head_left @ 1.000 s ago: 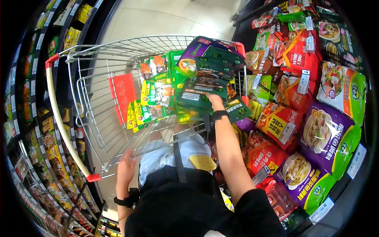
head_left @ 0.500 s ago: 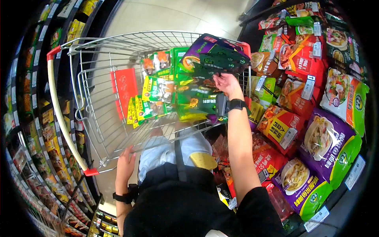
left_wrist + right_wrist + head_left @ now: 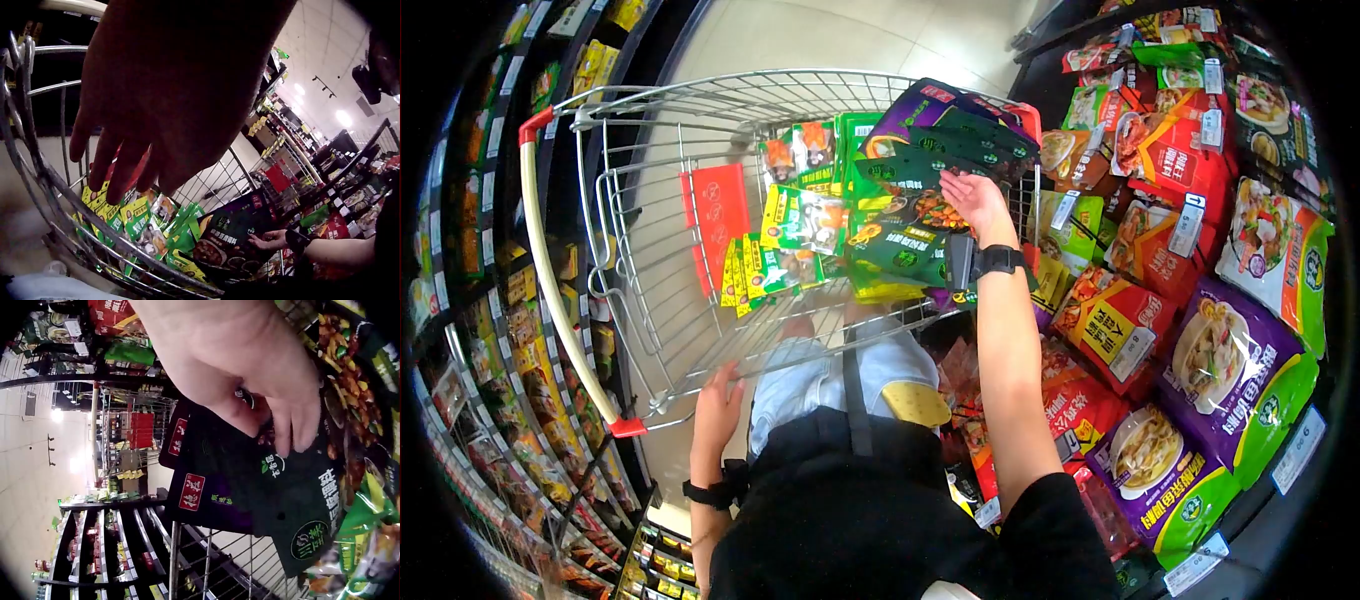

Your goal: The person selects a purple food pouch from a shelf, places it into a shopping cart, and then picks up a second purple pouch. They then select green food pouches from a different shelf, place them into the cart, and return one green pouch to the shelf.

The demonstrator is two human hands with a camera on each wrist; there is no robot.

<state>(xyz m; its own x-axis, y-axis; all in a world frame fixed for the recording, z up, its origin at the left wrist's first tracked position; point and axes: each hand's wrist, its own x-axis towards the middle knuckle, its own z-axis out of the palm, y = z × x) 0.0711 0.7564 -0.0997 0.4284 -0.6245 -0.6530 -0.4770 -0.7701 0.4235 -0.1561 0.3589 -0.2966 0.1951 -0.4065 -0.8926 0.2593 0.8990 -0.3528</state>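
Observation:
In the head view my right hand point(image 3: 977, 203) is over the dark green packets point(image 3: 910, 172) at the cart's right end, fingers extended. The right wrist view shows that hand point(image 3: 250, 375) with its fingertips at a dark packet point(image 3: 294, 506); whether they touch cannot be told. Purple packets point(image 3: 890, 122) lie partly under the dark ones. My left hand point(image 3: 718, 408) is beside the cart's near rail with loose, fairly straight fingers, holding nothing. From the left wrist view, that hand point(image 3: 162, 94) hangs above the wire side.
The metal cart point(image 3: 650, 330) also holds green and yellow packets point(image 3: 805, 220) and a red panel point(image 3: 718, 225). Purple, green and red packets point(image 3: 1210, 350) are piled on the display at right. Stocked shelves point(image 3: 500, 330) stand at left.
My right hand has let go of the dark green packet and moved up and right, its fingers now straighter. That packet lies flat on the pile. The left hand has hardly moved.

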